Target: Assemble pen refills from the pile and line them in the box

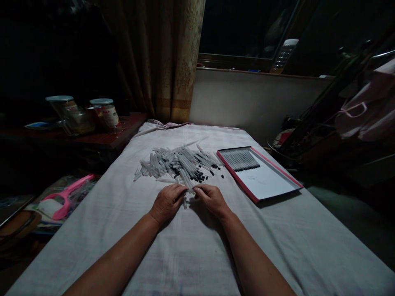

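My left hand (170,200) and my right hand (211,199) meet at the near edge of a heap of pens (166,160), both with fingers pinched. A pale, see-through pen (190,190) shows between the fingertips, each hand closed on it; most of it is hidden by the fingers. The heaped pens have clear barrels, and many end in black. Several small black caps (212,173) lie loose at the heap's right side. To the right, a shallow red-edged box (236,181) holds a neat row of pens (240,159) along its far left part.
A pale cloth (185,255) covers the surface under everything. Lidded clear jars (106,115) stand on a dark red side table (123,131) at left. Below it lies a pink-handled item (66,199). Behind are a curtain (169,61) and a bottle (284,56) on the windowsill.
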Motion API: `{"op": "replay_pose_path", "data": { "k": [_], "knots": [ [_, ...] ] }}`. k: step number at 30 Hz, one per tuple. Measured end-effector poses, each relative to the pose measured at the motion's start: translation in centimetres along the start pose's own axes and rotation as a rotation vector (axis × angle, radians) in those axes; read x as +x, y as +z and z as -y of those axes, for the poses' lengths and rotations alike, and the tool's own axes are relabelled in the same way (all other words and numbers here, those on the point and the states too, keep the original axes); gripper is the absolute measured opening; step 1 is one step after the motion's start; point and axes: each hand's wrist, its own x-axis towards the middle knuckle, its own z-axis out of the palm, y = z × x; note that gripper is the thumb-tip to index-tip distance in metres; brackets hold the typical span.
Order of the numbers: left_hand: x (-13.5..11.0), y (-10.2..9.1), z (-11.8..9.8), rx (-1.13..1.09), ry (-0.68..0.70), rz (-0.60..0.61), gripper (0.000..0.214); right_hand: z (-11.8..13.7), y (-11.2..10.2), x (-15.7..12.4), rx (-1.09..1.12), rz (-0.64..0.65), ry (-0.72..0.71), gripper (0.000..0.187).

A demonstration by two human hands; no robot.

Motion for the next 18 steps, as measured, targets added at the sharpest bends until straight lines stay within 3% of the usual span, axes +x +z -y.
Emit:
{"op": "replay_pose_path", "data": {
  "k": [9,18],
  "knots": [
    [-0.1,0.0,0.1,-0.060,-0.059,-0.017,0.021,0.5,-0.4,0.5,0.445,-0.032,0.197,0.033],
    [-0.1,0.0,0.2,-0.073,-0.053,-0.059,0.021,0.6,1.0,0.6,0.486,-0.119,0.234,0.037]
  ]
}}
